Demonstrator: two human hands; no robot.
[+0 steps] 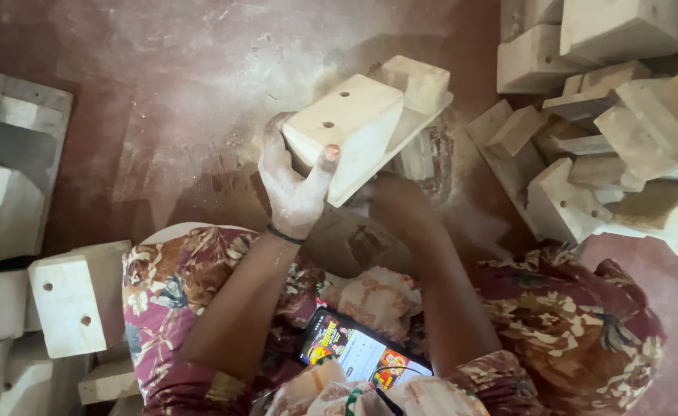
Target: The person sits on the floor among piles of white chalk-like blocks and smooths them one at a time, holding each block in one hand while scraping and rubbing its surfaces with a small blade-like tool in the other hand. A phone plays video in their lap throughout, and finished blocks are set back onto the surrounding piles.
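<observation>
My left hand (293, 185), dusted white, grips a pale wooden piece (354, 123) made of blocks joined on a flat board, with two small holes in its near face. The thumb presses on the near face and the fingers wrap the left side. My right forearm reaches under the piece; my right hand is hidden behind it, so I cannot see what it does. The piece is held tilted above a dusty reddish floor (185, 92). I sit with knees spread, wearing floral cloth (578, 323).
A heap of similar wooden pieces (609, 131) lies at the right. More blocks are stacked at the left, one with two holes (73, 300). A phone with a lit screen (362, 354) rests in my lap.
</observation>
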